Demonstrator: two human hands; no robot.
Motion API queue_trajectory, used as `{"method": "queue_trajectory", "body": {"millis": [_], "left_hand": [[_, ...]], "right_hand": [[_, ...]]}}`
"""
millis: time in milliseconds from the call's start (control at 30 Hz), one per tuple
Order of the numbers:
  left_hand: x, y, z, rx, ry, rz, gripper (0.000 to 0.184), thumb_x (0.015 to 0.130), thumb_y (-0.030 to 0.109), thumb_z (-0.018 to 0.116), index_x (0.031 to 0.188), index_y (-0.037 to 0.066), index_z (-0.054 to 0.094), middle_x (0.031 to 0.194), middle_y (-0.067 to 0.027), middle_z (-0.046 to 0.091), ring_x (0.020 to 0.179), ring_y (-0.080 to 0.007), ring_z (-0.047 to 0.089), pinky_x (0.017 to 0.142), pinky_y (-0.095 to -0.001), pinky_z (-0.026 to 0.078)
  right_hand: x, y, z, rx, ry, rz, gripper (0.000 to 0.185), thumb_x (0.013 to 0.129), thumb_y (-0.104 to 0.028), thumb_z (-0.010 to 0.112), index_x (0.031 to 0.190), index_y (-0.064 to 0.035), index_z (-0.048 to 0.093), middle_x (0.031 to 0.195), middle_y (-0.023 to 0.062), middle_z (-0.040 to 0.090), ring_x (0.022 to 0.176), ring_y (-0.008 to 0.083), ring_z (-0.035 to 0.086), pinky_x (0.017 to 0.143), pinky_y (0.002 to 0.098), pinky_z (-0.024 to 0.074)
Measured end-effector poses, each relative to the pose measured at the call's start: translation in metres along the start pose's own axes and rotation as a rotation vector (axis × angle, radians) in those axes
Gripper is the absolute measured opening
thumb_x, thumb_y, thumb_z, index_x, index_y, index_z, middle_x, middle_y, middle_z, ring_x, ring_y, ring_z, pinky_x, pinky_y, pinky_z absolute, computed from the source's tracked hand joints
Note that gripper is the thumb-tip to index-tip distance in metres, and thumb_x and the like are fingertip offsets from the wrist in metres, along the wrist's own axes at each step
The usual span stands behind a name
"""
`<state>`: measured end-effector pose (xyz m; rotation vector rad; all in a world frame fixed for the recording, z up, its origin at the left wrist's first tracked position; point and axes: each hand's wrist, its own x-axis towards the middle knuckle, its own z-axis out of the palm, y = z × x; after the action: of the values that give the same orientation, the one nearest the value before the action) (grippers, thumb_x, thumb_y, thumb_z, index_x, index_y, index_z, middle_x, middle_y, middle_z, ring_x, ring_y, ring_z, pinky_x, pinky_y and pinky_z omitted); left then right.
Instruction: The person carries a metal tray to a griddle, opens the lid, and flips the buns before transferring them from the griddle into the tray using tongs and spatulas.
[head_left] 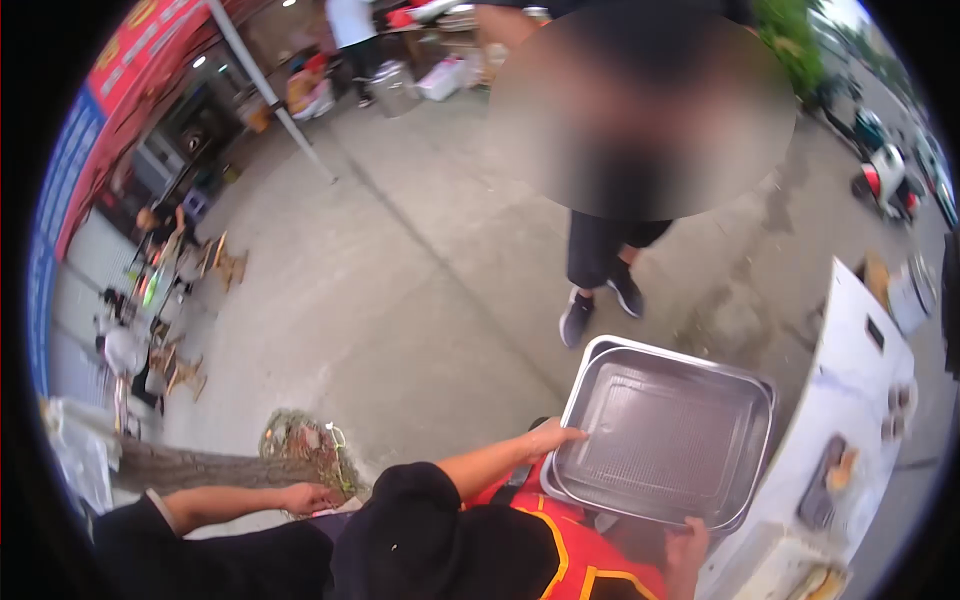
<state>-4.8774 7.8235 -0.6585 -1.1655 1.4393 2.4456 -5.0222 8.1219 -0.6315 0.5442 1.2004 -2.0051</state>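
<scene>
Two rectangular metal trays [655, 430] are nested one in the other in front of my red apron, tilted a little. A ribbed or perforated pattern shows on the bottom of the upper one. My left hand [555, 437] grips the trays at their left rim, thumb over the edge. At the near right corner my right hand [687, 543] holds the rim, its fingers partly hidden below. The inside of the upper tray shows only its bare metal bottom.
A white table [835, 400] with a dark tray of food stands at my right. Another person's hand [305, 497] reaches in at left, near a tree trunk [210, 466]. A person in dark trousers [590, 250] stands ahead. People sit at tables far left; scooters [888, 180] are parked far right.
</scene>
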Motion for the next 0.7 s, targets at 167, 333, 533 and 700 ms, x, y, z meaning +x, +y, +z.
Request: {"method": "queue_trajectory", "body": {"millis": [167, 333, 533, 700], "left_hand": [[-0.037, -0.007, -0.124, -0.057, 0.347, 0.001, 0.039, 0.079, 0.015, 0.058, 0.111, -0.007, 0.052, 0.098, -0.0137, 0.06, 0.087, -0.0224, 0.059, 0.078, -0.0343, 0.047], [-0.111, 0.01, -0.264, -0.431, 0.647, 0.305, 0.033, 0.078, 0.011, 0.057, 0.105, -0.008, 0.054, 0.091, -0.013, 0.06, 0.08, -0.0209, 0.06, 0.072, -0.0339, 0.05], [-0.147, 0.018, -0.451, -0.859, 0.705, 0.335, 0.034, 0.077, 0.009, 0.058, 0.106, -0.008, 0.052, 0.093, -0.0142, 0.06, 0.079, -0.0229, 0.061, 0.071, -0.0353, 0.05], [-0.197, 0.086, -0.569, -0.878, 0.922, 0.355, 0.037, 0.075, 0.006, 0.059, 0.107, -0.009, 0.05, 0.092, -0.0161, 0.059, 0.079, -0.0263, 0.061, 0.07, -0.0381, 0.051]], "right_hand": [[0.06, 0.07, 0.106, -0.15, -0.205, 0.159, 0.022, 0.07, -0.004, 0.05, 0.091, 0.0022, 0.049, 0.089, 0.0149, 0.057, 0.077, 0.0286, 0.061, 0.06, 0.0424, 0.055], [0.103, 0.173, 0.3, -0.426, -0.398, 0.249, 0.016, 0.072, -0.005, 0.051, 0.086, 0.0031, 0.052, 0.086, 0.0156, 0.058, 0.074, 0.0288, 0.061, 0.057, 0.0428, 0.0556], [0.096, 0.289, 0.519, -0.634, -0.583, 0.417, 0.022, 0.073, -0.005, 0.051, 0.092, 0.006, 0.052, 0.09, 0.0163, 0.059, 0.079, 0.0296, 0.061, 0.063, 0.0433, 0.0549], [0.072, 0.363, 0.68, -0.696, -0.704, 0.52, 0.023, 0.077, -0.004, 0.05, 0.097, 0.0057, 0.051, 0.092, 0.0177, 0.059, 0.082, 0.0296, 0.061, 0.069, 0.0434, 0.0536]]}}
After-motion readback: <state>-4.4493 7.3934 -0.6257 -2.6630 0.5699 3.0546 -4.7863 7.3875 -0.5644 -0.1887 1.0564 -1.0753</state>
